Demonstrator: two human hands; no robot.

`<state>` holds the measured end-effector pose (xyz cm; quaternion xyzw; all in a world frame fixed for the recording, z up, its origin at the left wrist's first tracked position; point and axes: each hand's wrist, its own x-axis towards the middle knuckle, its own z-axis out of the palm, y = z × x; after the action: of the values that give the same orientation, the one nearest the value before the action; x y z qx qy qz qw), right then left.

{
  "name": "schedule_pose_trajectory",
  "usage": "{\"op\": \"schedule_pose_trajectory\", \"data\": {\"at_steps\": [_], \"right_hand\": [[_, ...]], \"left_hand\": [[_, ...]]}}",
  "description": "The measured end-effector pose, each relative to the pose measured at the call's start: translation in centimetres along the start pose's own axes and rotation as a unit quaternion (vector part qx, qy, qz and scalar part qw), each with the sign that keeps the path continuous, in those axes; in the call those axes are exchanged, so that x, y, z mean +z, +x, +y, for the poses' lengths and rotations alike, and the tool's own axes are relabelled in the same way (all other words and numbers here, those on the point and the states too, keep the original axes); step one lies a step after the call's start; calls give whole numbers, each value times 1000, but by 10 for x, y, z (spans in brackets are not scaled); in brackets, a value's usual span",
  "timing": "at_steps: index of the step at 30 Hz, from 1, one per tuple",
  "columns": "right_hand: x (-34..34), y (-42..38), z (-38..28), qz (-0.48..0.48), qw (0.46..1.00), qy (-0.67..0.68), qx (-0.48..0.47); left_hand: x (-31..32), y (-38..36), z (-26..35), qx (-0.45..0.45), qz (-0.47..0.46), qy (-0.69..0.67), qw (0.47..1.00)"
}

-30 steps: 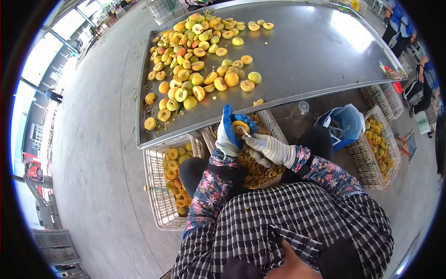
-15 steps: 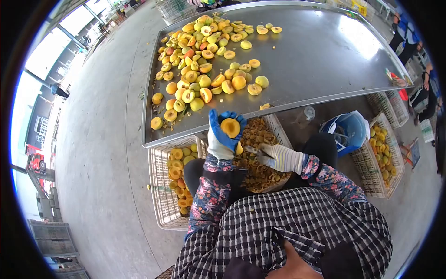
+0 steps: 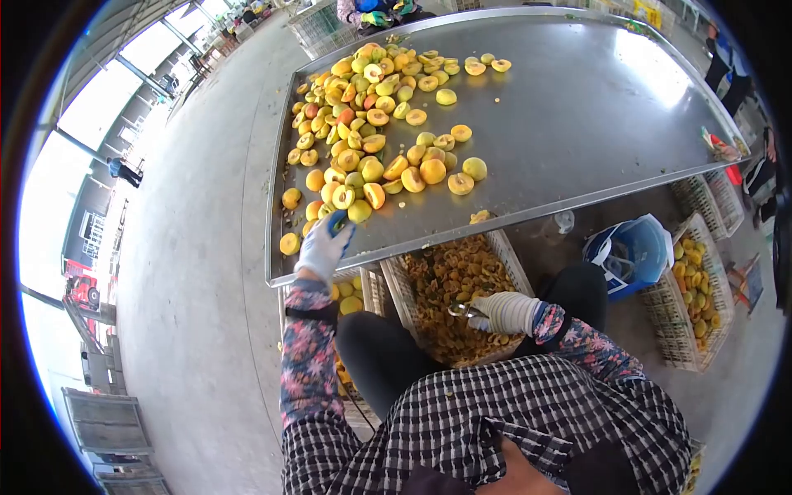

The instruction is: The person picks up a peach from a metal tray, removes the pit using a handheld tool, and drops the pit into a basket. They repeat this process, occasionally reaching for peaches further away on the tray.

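Observation:
My left hand (image 3: 324, 246), in a white and blue glove, reaches over the table's near edge to the yellow peaches (image 3: 363, 169). Its fingers point at the front of the pile, stretched out and partly hidden, with no fruit visible in them. Many peaches there are halved, cut faces showing. In its striped glove, my right hand (image 3: 505, 313) is closed around a small metal pitting tool (image 3: 464, 311). This tool is above a crate (image 3: 513, 257) of brownish-orange peach scraps (image 3: 454, 276) between my knees. Under my left arm, another crate (image 3: 375, 290) holds peach halves (image 3: 351, 304).
The metal table (image 3: 569, 124) has a raised rim. To my right stand a blue bucket (image 3: 631, 285) with a white liner and a crate of yellow fruit (image 3: 693, 285). A clear cup (image 3: 564, 221) is under the table. Another person's gloved hands (image 3: 375, 16) show at the far edge.
My left hand no longer holds the peach half; it has moved left and onto the table by the pile. My right hand has moved down slightly, away from the left, keeping its tool.

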<state>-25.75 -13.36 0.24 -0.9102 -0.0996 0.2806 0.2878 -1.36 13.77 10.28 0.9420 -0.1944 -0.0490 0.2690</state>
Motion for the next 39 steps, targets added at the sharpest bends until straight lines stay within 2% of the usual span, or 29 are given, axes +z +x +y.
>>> {"op": "schedule_pose_trajectory", "data": {"at_steps": [2, 4, 6, 7, 8, 11, 14, 15, 18, 19, 20, 22, 24, 25, 26, 28, 30, 32, 35, 39], "right_hand": [[3, 4, 8, 9, 999, 29, -13], [-3, 1, 9, 15, 998, 60, -20], [-1, 2, 13, 23, 997, 68, -37], [2, 4, 16, 26, 996, 71, -43], [3, 5, 19, 27, 996, 73, -48], [-4, 2, 16, 21, 995, 91, -30], [0, 2, 17, 21, 995, 94, -34], [-5, 0, 13, 17, 995, 93, -36], [-2, 4, 13, 28, 994, 88, -50], [2, 5, 16, 39, 994, 88, -58], [6, 5, 17, 47, 993, 88, -65], [-8, -2, 4, 49, 993, 95, -41], [-5, -4, 3, 79, 988, 124, -55], [0, -1, 6, 106, 979, 156, -75], [-2, -2, -1, 114, 974, 185, -66], [-18, -8, -20, 135, 961, 238, -45], [-28, -8, -35, 235, 938, 239, -89], [-41, -10, -53, 312, 917, 219, -118], [-60, -8, -82, 395, 895, 138, -156], [-62, 6, -90, 465, 874, -33, -134]], "left_hand": [[26, 34, 39, 28, -33, -31, 999], [70, 85, 41, 59, -42, 40, 997], [101, 110, 69, -3, -45, 103, 994], [109, 119, 85, -48, -88, 145, 984], [127, 133, 82, -59, -105, 176, 977], [150, 137, 89, -66, -63, 169, 981], [160, 152, 75, -39, -134, 136, 981], [160, 145, 70, -39, -110, 68, 991], [160, 138, 43, -50, -133, -69, 987], [159, 132, 34, -91, -128, -216, 964], [142, 111, 46, -180, -141, -450, 863], [120, 84, 41, -180, -129, -650, 727], [97, 48, 55, -141, -116, -822, 539], [97, 33, 51, -110, -107, -864, 480], [92, 14, 63, -72, -92, -887, 447], [88, -9, 75, -65, -41, -900, 429], [89, -27, 83, -23, -26, -912, 409], [93, -43, 84, -57, -8, -903, 427], [96, -60, 98, -50, 17, -877, 478], [99, -71, 109, -42, 3, -857, 513]]}}
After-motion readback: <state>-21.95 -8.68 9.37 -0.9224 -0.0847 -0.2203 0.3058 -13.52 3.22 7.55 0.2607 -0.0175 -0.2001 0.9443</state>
